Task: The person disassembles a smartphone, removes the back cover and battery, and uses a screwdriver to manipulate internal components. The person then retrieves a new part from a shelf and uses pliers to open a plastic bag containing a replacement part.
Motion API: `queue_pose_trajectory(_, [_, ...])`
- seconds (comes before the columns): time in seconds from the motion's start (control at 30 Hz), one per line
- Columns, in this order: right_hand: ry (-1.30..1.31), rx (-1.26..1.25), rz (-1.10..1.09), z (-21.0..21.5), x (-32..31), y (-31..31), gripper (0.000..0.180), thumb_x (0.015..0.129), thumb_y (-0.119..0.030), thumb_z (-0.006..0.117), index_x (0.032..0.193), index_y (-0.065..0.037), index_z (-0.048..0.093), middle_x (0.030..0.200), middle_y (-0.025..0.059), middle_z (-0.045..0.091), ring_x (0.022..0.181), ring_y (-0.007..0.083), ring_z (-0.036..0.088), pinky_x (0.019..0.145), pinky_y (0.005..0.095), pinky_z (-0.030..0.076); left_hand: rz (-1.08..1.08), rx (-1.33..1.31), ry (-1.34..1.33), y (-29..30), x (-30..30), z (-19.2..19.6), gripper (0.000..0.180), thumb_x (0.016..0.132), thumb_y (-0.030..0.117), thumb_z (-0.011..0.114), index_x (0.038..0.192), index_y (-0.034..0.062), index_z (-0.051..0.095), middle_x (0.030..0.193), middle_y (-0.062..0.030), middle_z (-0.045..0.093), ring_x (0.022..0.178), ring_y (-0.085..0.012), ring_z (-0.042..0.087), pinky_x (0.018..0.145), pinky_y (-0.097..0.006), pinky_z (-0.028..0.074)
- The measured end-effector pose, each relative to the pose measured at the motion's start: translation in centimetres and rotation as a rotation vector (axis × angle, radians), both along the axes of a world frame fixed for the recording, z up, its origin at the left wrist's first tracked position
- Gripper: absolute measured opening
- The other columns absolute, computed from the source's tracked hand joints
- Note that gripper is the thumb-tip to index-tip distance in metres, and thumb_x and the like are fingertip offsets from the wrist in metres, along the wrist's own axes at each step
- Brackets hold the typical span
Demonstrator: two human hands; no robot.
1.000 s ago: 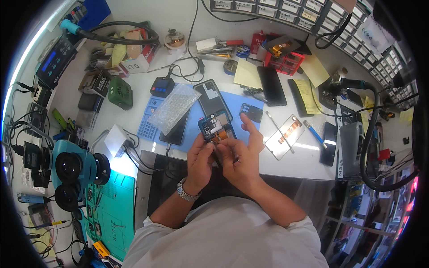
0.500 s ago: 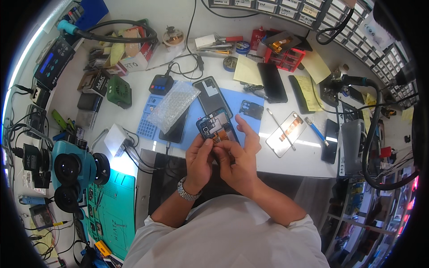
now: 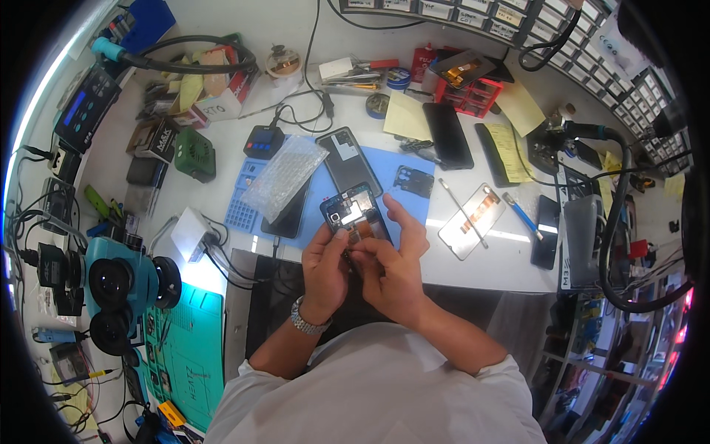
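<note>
An opened smartphone (image 3: pixel 356 210), its inner board and an orange-brown flex cable showing, is tilted up in front of me. My left hand (image 3: pixel 324 272) is closed on its lower left side, the thumb resting over the edge. At the lower end of the phone, my right hand (image 3: pixel 393 268) pinches with thumb and forefinger; what lies between the fingertips is hidden. Other fingers of that hand stretch up along the right side. Just beyond the phone, a dark back cover (image 3: pixel 348 160) lies on the blue work mat (image 3: pixel 414 214). A small dark phone part (image 3: pixel 413 182) lies farther right.
Bubble wrap (image 3: pixel 285 176) covers part of a dark phone (image 3: pixel 287 211) on the left. To the right lie a transparent-looking panel (image 3: pixel 458 244) with a thin tool across it, a blue-handled tool (image 3: pixel 522 217) and a black phone (image 3: pixel 448 135). A teal microscope (image 3: pixel 122 277) stands left.
The phone has tilted slightly in my hands, and the shine on its board has shifted. Both hands stay at its lower end, with the right fingertips moved a little lower.
</note>
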State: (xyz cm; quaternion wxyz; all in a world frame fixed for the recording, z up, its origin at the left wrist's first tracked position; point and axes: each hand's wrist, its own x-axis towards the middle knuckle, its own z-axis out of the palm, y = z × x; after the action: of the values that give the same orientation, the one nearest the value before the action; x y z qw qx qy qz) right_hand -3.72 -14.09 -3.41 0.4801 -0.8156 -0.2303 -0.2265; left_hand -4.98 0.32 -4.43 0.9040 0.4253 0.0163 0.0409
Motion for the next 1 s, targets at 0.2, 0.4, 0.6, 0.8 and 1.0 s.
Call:
queue_pose_trajectory(0.2, [0.072, -0.12, -0.124, 0.2, 1.7, -2.6, 0.017, 0.09, -0.002, 0.079, 0.104, -0.009, 0.073, 0.161, 0.0231, 0.047, 0.138, 0.0429, 0.048, 0.112, 0.0563, 0.033, 0.077, -0.087, 0.038, 1.4, 0.2, 0.5, 0.033, 0.109, 0.005, 0.059, 0.141, -0.0041, 0.062, 0.13, -0.014, 0.074, 0.114, -0.0199, 0.073, 0.104, -0.036, 0.057])
queue_pose_trajectory(0.4, [0.093, -0.413, -0.174, -1.3, 4.1, -4.9, 0.01, 0.091, 0.001, 0.076, 0.099, -0.001, 0.07, 0.157, 0.0244, 0.049, 0.14, 0.0438, 0.046, 0.113, 0.0591, 0.034, 0.146, 0.076, 0.031, 3.1, 0.5, 0.4, 0.038, 0.1, -0.006, 0.068, 0.137, -0.003, 0.064, 0.129, -0.0133, 0.075, 0.113, -0.018, 0.073, 0.102, -0.035, 0.056])
queue_pose_trajectory(0.6, [0.105, -0.433, -0.17, -0.7, 4.1, -5.3, 0.014, 0.089, 0.001, 0.076, 0.102, 0.001, 0.072, 0.15, 0.0236, 0.053, 0.136, 0.0421, 0.049, 0.112, 0.0581, 0.035, 0.181, 0.16, 0.035, 3.9, 0.5, 0.3, 0.047, 0.097, -0.007, 0.071, 0.143, -0.0036, 0.06, 0.131, -0.0133, 0.074, 0.115, -0.0185, 0.073, 0.103, -0.034, 0.057])
queue_pose_trajectory(0.8, [0.15, -0.485, -0.273, 0.5, 6.6, -5.5, 0.022, 0.091, -0.002, 0.074, 0.113, 0.0, 0.076, 0.135, 0.0194, 0.06, 0.124, 0.0377, 0.053, 0.106, 0.0538, 0.038, 0.171, 0.157, 0.054, 4.7, 0.2, 0.2, 0.05, 0.097, -0.007, 0.07, 0.145, -0.0035, 0.055, 0.13, -0.014, 0.074, 0.117, -0.0191, 0.073, 0.103, -0.034, 0.057])
queue_pose_trajectory(1.0, [0.165, -0.535, -0.338, 0.0, 10.6, -6.8, 0.024, 0.092, -0.006, 0.075, 0.116, -0.002, 0.078, 0.124, 0.0163, 0.064, 0.118, 0.0367, 0.056, 0.103, 0.0512, 0.039, 0.139, 0.028, 0.093, 5.0, 0.0, 0.4, 0.062, 0.096, -0.014, 0.066, 0.153, -0.0026, 0.043, 0.137, -0.0169, 0.07, 0.122, -0.0247, 0.072, 0.108, -0.04, 0.058])
